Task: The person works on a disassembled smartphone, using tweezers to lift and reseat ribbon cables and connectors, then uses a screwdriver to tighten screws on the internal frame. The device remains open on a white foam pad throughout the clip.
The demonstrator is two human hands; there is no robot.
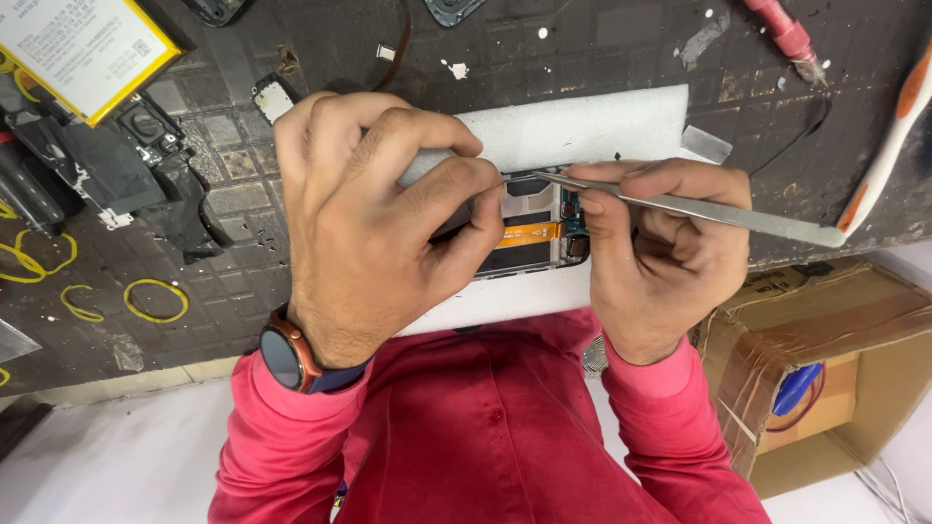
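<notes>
Head view shows both hands meeting over an opened smartphone (540,254), which lies back-off on a white foam sheet (582,126) in the middle of a dark, gridded work mat (243,165). The left hand (374,223) is curled over the phone's left part, its fingers folded and pressed together, with the forefinger and thumb closing at the phone's upper edge right where the tool tips arrive. It hides most of the phone body. The right hand (660,252) pinches a pair of steel tweezers (699,209) between thumb and fingers, the shaft running out to the right and the points resting at the phone's upper edge beside the left fingertip. An orange flex cable (529,232) crosses the exposed interior just below the points. The work appears to be at the stage of picking at or seating a very small part near that edge. What the points hold, if anything, is too small to tell. Any further move there calls for a light, steady squeeze, the phone held firmly still, and the points kept clear of the flex cable. Well apart lie a yellow-edged battery (78,49), yellow rubber bands (155,301), a white and orange toothbrush (888,146) and a red screwdriver (786,34).
</notes>
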